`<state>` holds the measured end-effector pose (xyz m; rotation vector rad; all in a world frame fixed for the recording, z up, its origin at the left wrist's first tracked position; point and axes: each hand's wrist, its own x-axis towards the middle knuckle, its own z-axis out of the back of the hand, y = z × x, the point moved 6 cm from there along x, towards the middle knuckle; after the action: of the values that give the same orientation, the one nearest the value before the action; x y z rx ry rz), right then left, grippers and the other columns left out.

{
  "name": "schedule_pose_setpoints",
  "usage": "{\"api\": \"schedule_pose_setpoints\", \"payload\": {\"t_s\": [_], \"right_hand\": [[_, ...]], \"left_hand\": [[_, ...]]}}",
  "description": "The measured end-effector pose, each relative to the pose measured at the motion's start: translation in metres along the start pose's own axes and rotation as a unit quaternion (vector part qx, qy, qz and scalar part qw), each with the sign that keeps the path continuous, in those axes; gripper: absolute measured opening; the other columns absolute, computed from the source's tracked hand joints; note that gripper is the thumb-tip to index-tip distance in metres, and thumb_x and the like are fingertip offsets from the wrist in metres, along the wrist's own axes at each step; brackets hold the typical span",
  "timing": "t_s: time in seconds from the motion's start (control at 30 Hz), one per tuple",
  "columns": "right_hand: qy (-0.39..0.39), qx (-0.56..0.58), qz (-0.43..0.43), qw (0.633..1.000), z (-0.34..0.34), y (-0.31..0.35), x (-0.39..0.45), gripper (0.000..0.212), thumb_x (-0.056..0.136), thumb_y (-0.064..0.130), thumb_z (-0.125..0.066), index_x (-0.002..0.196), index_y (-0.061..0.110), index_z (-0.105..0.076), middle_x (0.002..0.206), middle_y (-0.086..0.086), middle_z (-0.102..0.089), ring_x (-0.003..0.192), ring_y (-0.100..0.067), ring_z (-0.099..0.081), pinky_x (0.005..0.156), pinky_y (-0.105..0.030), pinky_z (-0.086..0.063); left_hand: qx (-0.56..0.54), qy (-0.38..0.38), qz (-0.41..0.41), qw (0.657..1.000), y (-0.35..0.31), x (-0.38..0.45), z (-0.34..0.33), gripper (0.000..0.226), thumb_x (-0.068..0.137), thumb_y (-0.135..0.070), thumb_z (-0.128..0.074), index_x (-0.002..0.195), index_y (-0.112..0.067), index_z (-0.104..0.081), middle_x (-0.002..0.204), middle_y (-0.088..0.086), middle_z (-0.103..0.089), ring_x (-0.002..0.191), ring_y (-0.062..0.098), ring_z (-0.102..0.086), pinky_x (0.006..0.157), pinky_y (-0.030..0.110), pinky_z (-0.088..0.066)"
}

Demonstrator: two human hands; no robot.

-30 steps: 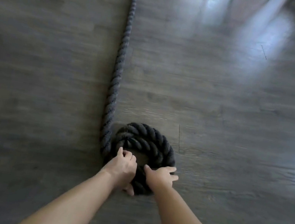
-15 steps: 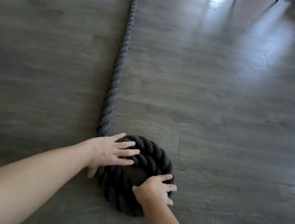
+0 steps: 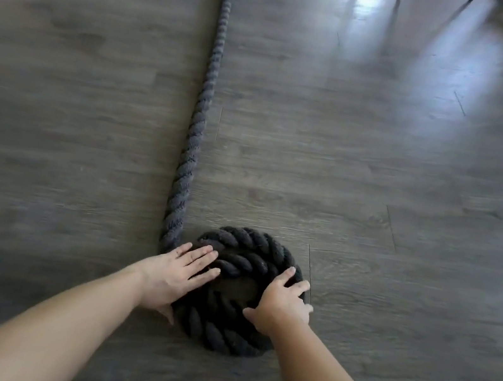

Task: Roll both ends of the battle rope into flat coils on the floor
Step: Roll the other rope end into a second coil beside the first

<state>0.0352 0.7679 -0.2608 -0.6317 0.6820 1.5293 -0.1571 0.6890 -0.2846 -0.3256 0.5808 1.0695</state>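
Head view: your hands sit on the battle rope (image 3: pixel 190 153) coil (image 3: pixel 242 255).
Left hand (image 3: pixel 174 274) stays flat, fingers straight; right hand (image 3: pixel 282 305) has slid farther right, fingers curled over the rim.

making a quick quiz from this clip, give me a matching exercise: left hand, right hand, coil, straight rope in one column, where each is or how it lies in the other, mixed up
Column one:
1. left hand
2. right hand
3. coil
4. straight rope

Column two:
A. runs away across the floor to the top edge
B. fingers straight, flat on the coil's left side
C. wound flat on the floor between the hands
D. fingers curved over the coil's right edge

Pairs: 1-B, 2-D, 3-C, 4-A
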Motion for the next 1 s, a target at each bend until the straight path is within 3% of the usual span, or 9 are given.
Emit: {"api": "schedule_pose_setpoints", "payload": {"t_s": [0.1,0.2,0.27,0.33,0.4,0.43,0.53,0.8,1.0], "right_hand": [[-0.013,0.052,-0.005,0.999,0.005,0.005,0.008,0.118,0.086,0.041,-0.072,0.155,0.015,0.021,0.161,-0.024,0.017,0.146,-0.052,-0.009,0.11,-0.052,-0.035],[-0.042,0.191,-0.08,0.977,-0.003,0.009,0.002,0.1,0.091,0.02,-0.057,0.155,0.015,0.019,0.16,-0.02,0.026,0.149,-0.043,0.009,0.117,-0.054,-0.021],[-0.027,0.29,-0.163,0.943,-0.014,0.015,-0.007,0.099,0.093,0.022,-0.058,0.155,0.014,0.019,0.159,-0.021,0.026,0.149,-0.042,0.01,0.118,-0.054,-0.014],[-0.02,0.336,-0.182,0.924,-0.017,0.03,-0.007,0.107,0.093,0.036,-0.065,0.155,0.013,0.019,0.159,-0.022,0.025,0.149,-0.043,0.007,0.118,-0.053,-0.016],[-0.032,0.318,-0.15,0.935,-0.007,0.046,0.004,0.115,0.088,0.047,-0.069,0.155,0.011,0.018,0.159,-0.023,0.025,0.149,-0.043,0.007,0.117,-0.052,-0.019],[-0.034,0.298,-0.138,0.944,0.001,0.053,0.009,0.118,0.086,0.052,-0.069,0.155,0.009,0.016,0.159,-0.023,0.024,0.149,-0.044,0.007,0.116,-0.053,-0.02],[-0.022,0.228,-0.125,0.965,0.02,0.066,0.023,0.124,0.083,0.063,-0.067,0.154,0.001,0.014,0.158,-0.029,0.02,0.147,-0.05,0.004,0.115,-0.057,-0.02],[-0.025,0.089,-0.061,0.994,0.045,0.08,0.054,0.125,0.085,0.063,-0.066,0.152,-0.004,0.016,0.154,-0.041,0.015,0.143,-0.058,-0.003,0.112,-0.06,-0.026],[-0.021,-0.028,-0.01,0.999,0.071,0.09,0.078,0.126,0.084,0.069,-0.061,0.151,-0.008,0.013,0.151,-0.047,0.006,0.142,-0.059,-0.008,0.114,-0.059,-0.022]], "left_hand": [[-0.028,0.019,0.056,0.998,-0.006,-0.002,-0.003,0.115,0.089,-0.069,-0.052,0.154,-0.012,0.024,0.147,0.015,0.04,0.137,0.029,0.038,0.116,0.066,0.002],[-0.056,0.021,0.104,0.993,-0.005,-0.002,-0.003,0.11,0.092,-0.066,-0.049,0.154,-0.012,0.024,0.148,0.015,0.04,0.143,0.03,0.035,0.115,0.07,-0.001],[-0.081,0.009,0.134,0.988,-0.005,-0.001,0.001,0.099,0.099,-0.052,-0.049,0.155,-0.011,0.022,0.155,0.019,0.036,0.141,0.029,0.036,0.115,0.069,-0.001],[-0.11,-0.036,0.175,0.978,-0.004,0.005,0.0,0.099,0.098,-0.046,-0.054,0.155,-0.008,0.017,0.162,0.024,0.021,0.139,0.029,0.032,0.114,0.071,-0.009],[-0.139,-0.074,0.23,0.96,-0.003,0.011,0.003,0.109,0.087,-0.061,-0.064,0.153,-0.008,0.005,0.163,0.03,-0.004,0.146,0.035,0.014,0.11,0.074,-0.026],[-0.146,-0.08,0.242,0.956,-0.004,0.014,0.005,0.112,0.085,-0.066,-0.063,0.151,-0.008,0.006,0.163,0.03,-0.005,0.148,0.038,0.008,0.11,0.073,-0.027],[-0.173,-0.047,0.262,0.948,-0.01,0.025,0.01,0.113,0.091,-0.068,-0.05,0.153,-0.007,0.022,0.162,0.024,0.022,0.152,0.04,0.015,0.115,0.07,-0.008],[-0.204,-0.012,0.309,0.929,-0.002,0.042,0.031,0.12,0.089,-0.066,-0.058,0.154,0.0,0.017,0.161,0.034,0.014,0.15,0.049,0.01,0.117,0.067,-0.002],[-0.218,0.025,0.315,0.923,0.006,0.052,0.052,0.114,0.093,-0.05,-0.065,0.154,0.005,0.014,0.157,0.041,0.008,0.148,0.055,0.003,0.119,0.065,-0.006]]}}
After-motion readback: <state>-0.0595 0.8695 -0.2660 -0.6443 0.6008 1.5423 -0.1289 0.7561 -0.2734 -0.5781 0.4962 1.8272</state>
